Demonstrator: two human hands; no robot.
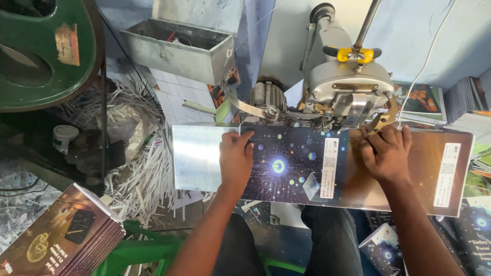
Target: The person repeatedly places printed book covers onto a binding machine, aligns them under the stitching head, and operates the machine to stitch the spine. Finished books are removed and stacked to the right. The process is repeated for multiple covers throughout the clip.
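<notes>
the glossy dark cover sheet with a glowing starburst print (286, 166) lies flat across the shiny metal plate (197, 156) of the grey wire-stitching machine (348, 87), its far edge tucked under the machine head at twelve o'clock. the left hand (235, 158) rests palm down on the sheet's near-left part, fingers spread flat toward twelve o'clock, its grip wide open and closed on nothing, only pressing. the right hand (387, 153) sits at about two o'clock from the starburst, fingers curled over the sheet's far edge right beside the machine head; whether that grip pinches the edge or merely presses it cannot be told. to do this well, it seems wise to keep the sheet square to the plate's far edge, hold it flat with even pressure from both hands so it does not skew, and keep the right fingertips clear of the working point just above them. a stack of brown-covered booklets (59, 237) lies at eight o'clock, white paper trimmings (138, 174) are heaped at nine o'clock, and a grey metal tray (176, 48) sits at eleven o'clock.
</notes>
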